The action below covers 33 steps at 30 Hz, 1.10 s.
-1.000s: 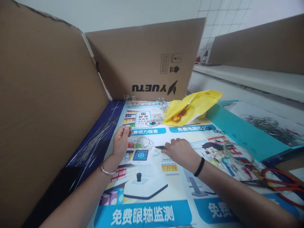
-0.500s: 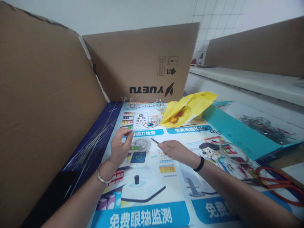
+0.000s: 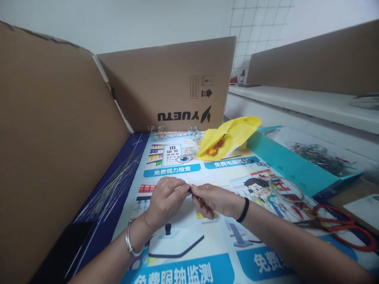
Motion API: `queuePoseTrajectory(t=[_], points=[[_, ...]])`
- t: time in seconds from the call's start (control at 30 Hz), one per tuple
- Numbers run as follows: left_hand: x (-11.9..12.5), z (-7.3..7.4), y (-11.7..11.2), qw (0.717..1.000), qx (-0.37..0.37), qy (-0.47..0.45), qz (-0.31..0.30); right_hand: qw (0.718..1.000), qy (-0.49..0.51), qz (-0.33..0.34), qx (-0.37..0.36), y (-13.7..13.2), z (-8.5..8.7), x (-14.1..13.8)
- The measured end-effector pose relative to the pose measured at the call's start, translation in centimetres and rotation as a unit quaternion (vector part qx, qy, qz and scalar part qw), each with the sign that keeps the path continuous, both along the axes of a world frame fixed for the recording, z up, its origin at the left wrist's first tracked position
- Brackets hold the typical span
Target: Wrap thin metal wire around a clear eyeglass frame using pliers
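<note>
My left hand (image 3: pixel 166 201) is closed in a pinch, its thumb and fingertips against the end of a small dark pointed tool (image 3: pixel 190 190). My right hand (image 3: pixel 219 200), with a black band at the wrist, grips that tool; most of it is hidden by the fingers, so its exact kind does not show. A faint thin wire (image 3: pixel 187 178) seems to rise just above the fingertips. Whatever the left fingers hold is too small to name. Both hands meet over a printed poster sheet (image 3: pixel 177 258).
Beyond the hands lies a yellow bag (image 3: pixel 237 136) with orange items inside. Thin wires (image 3: pixel 111 187) and a black phone-like slab (image 3: pixel 63 252) are at left. Red-handled scissors (image 3: pixel 343 225), a wire coil (image 3: pixel 287 189) and an open box of wire pieces (image 3: pixel 319 156) sit right. Cardboard (image 3: pixel 142 86) stands behind.
My hands, apart before, have come together, with the tool's tip now at the left fingertips. The left hand has moved down and right. The view has shifted slightly.
</note>
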State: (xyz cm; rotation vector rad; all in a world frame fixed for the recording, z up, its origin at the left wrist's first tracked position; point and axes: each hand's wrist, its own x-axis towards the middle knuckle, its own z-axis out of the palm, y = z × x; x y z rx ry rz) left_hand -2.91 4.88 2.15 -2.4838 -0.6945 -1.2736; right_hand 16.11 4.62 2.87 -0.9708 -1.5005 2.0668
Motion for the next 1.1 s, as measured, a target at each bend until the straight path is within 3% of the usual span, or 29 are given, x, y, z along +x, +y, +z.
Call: queuePoseTrajectory(t=[0.27, 0.33, 0.4, 0.47, 0.57, 0.63, 0.7, 0.9, 1.1], points=[[-0.9, -0.2, 0.2, 0.997, 0.038, 0.065, -0.028, 0.998, -0.052, -0.021, 0.019, -0.7, -0.2, -0.6], [-0.7, 0.1, 0.1, 0.999, -0.002, 0.018, -0.034, 0.999, -0.044, -0.026, 0.007, -0.8, -0.1, -0.7], [-0.4, 0.5, 0.1, 0.992, -0.102, -0.074, -0.022, 0.998, -0.042, -0.034, 0.011, -0.7, -0.1, -0.7], [-0.2, 1.1, 0.2, 0.953, -0.237, -0.187, 0.008, 0.997, -0.058, -0.048, 0.027, -0.6, -0.3, -0.6], [-0.3, 1.7, 0.9, 0.850, -0.410, -0.332, 0.000, 0.993, -0.077, -0.081, 0.044, -0.4, -0.6, -0.5], [-0.6, 1.8, 1.5, 0.795, -0.476, -0.376, -0.025, 0.989, -0.074, -0.113, 0.060, -0.1, -0.9, -0.4], [-0.7, 1.8, 1.8, 0.766, -0.509, -0.390, -0.042, 0.983, -0.068, -0.147, 0.085, 0.2, -1.1, -0.4], [-0.4, 1.6, 1.3, 0.756, -0.549, -0.351, -0.061, 0.958, -0.045, -0.235, 0.158, 0.7, -1.1, -0.4], [-0.1, 1.0, 1.0, 0.780, -0.566, -0.259, -0.062, 0.961, -0.028, -0.214, 0.173, 0.2, -0.9, -0.8]])
